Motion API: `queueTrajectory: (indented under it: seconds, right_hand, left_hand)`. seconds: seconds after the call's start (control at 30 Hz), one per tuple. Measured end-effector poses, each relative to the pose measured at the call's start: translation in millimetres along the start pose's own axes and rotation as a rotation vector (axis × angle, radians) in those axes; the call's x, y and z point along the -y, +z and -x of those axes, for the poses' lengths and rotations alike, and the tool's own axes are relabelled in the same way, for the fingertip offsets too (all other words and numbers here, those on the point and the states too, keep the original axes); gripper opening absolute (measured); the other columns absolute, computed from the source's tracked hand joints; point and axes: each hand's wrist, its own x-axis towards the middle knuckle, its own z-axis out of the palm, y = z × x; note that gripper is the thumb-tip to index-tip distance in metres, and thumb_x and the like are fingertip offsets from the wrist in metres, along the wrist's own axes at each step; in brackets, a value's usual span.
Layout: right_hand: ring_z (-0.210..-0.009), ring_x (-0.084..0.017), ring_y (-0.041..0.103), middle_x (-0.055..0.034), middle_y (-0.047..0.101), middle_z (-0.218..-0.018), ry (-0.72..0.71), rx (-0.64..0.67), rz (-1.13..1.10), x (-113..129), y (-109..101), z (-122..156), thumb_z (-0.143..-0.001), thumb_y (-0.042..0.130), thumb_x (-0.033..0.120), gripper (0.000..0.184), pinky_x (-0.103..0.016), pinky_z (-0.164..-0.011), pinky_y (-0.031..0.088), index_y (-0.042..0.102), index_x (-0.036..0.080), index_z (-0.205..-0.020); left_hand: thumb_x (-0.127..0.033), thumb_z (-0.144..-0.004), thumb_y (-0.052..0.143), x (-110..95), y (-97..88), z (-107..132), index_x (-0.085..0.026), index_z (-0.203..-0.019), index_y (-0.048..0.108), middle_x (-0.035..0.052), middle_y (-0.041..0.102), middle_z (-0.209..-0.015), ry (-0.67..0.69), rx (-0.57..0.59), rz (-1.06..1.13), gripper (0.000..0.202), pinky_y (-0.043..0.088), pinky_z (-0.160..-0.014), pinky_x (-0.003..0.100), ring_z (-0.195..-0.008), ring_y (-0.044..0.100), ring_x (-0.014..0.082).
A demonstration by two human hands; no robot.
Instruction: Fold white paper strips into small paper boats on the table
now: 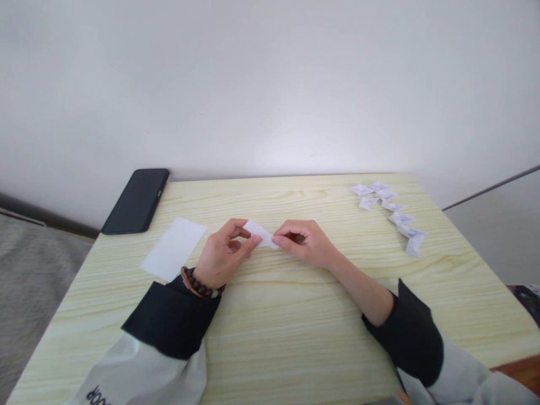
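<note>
Both hands meet over the middle of a light wooden table [295, 315]. Between them is a small white folded piece of paper [260, 233]. My left hand [222, 253] pinches its left end with thumb and fingers; a dark bead bracelet sits on that wrist. My right hand [304, 242] pinches the paper's right end, fingers curled in. The paper is held just above the tabletop.
A flat white paper sheet [174, 248] lies left of my hands. A black phone [137, 200] rests at the table's far left corner. Several small folded paper pieces [392, 212] lie in a row at the far right. A white wall stands behind the table.
</note>
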Motion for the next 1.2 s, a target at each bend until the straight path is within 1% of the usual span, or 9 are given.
queueTrajectory:
  seconds: [0.1, 0.27, 0.47, 0.6, 0.73, 0.87, 0.97, 1.07, 1.2]
  right_hand:
    - [-0.056, -0.009, 0.052, -0.0004, 0.062, -0.068, 0.047, -0.014, -0.050, -3.0, 1.3, 0.1, -0.084, 0.058, 0.032, 0.018, -0.020, -0.053, 0.039, 0.066, 0.016, -0.082]
    - [-0.055, -0.008, 0.051, 0.0004, 0.061, -0.065, 0.085, 0.008, -0.067, -2.4, 2.4, 0.7, -0.081, 0.062, 0.032, 0.016, -0.020, -0.052, 0.040, 0.064, 0.016, -0.080]
    - [-0.054, -0.008, 0.049, 0.0023, 0.057, -0.063, 0.085, -0.014, -0.068, -0.4, 2.7, -0.3, -0.081, 0.062, 0.030, 0.013, -0.019, -0.050, 0.039, 0.060, 0.017, -0.082]
    - [-0.054, -0.007, 0.052, 0.0005, 0.061, -0.079, 0.084, -0.061, -0.184, -3.9, 4.6, -0.6, -0.080, 0.063, 0.029, 0.022, -0.019, -0.049, 0.041, 0.053, 0.019, -0.097]
    - [-0.057, -0.008, 0.056, -0.0016, 0.062, -0.090, 0.078, -0.050, -0.257, -6.0, 5.9, 0.3, -0.083, 0.058, 0.030, 0.031, -0.020, -0.051, 0.045, 0.046, 0.022, -0.111]
    - [-0.057, -0.008, 0.058, -0.0016, 0.061, -0.089, 0.112, -0.084, -0.244, -4.5, 5.3, 0.7, -0.083, 0.058, 0.032, 0.024, -0.021, -0.051, 0.046, 0.048, 0.022, -0.103]
    - [-0.055, -0.009, 0.057, 0.0017, 0.059, -0.072, 0.121, -0.049, -0.171, -3.0, 4.3, 0.9, -0.084, 0.058, 0.031, 0.014, -0.020, -0.051, 0.044, 0.052, 0.020, -0.090]
    - [-0.052, -0.009, 0.053, 0.0040, 0.054, -0.059, 0.121, -0.023, -0.114, -2.3, 3.7, 1.2, -0.083, 0.059, 0.030, 0.012, -0.020, -0.051, 0.042, 0.053, 0.019, -0.084]
    - [-0.050, -0.008, 0.049, 0.0043, 0.053, -0.058, 0.123, -0.055, -0.114, -1.7, 3.9, 1.2, -0.081, 0.060, 0.029, 0.012, -0.020, -0.049, 0.039, 0.055, 0.019, -0.082]
  left_hand:
    - [-0.042, -0.073, 0.065, 0.4, -0.5, -0.1, -0.016, -0.086, 0.059, 0.0026, 0.064, -0.080, -0.002, 0.031, -0.043, 0.029, 0.051, -0.051, 0.023, -0.054, 0.060, 0.0111]
    - [-0.039, -0.076, 0.060, -2.4, 0.3, -0.1, -0.017, -0.080, 0.053, 0.0026, 0.064, -0.080, -0.040, -0.011, 0.023, 0.023, 0.051, -0.053, 0.023, -0.056, 0.060, 0.0110]
    - [-0.035, -0.079, 0.054, 0.8, -0.9, 1.0, -0.015, -0.099, 0.056, 0.0041, 0.063, -0.083, 0.010, -0.030, -0.058, 0.029, 0.050, -0.055, 0.023, -0.060, 0.058, 0.0119]
    - [-0.036, -0.079, 0.054, 0.0, -1.7, 0.7, -0.014, -0.106, 0.058, 0.0023, 0.061, -0.079, 0.022, 0.012, -0.110, 0.034, 0.050, -0.055, 0.021, -0.060, 0.058, 0.0113]
    - [-0.038, -0.079, 0.056, -2.5, -0.6, 0.6, -0.016, -0.106, 0.057, -0.0002, 0.061, -0.072, 0.034, 0.035, -0.111, 0.035, 0.050, -0.056, 0.021, -0.060, 0.059, 0.0116]
    - [-0.039, -0.081, 0.055, -2.3, -0.7, 0.4, -0.017, -0.101, 0.063, 0.0004, 0.063, -0.071, 0.086, 0.031, -0.180, 0.030, 0.049, -0.056, 0.021, -0.060, 0.059, 0.0117]
    - [-0.038, -0.083, 0.053, -2.0, -1.2, 0.3, -0.017, -0.099, 0.066, 0.0029, 0.067, -0.078, 0.108, 0.024, -0.226, 0.029, 0.049, -0.059, 0.021, -0.064, 0.060, 0.0122]
    - [-0.040, -0.083, 0.053, -2.0, -1.4, 0.6, -0.016, -0.108, 0.061, 0.0040, 0.068, -0.081, 0.067, 0.009, -0.165, 0.036, 0.049, -0.057, 0.021, -0.062, 0.059, 0.0118]
    - [-0.045, -0.076, 0.062, -1.7, -2.1, 0.9, -0.015, -0.111, 0.057, 0.0051, 0.070, -0.083, 0.038, 0.035, -0.109, 0.047, 0.051, -0.059, 0.023, -0.065, 0.062, 0.0140]
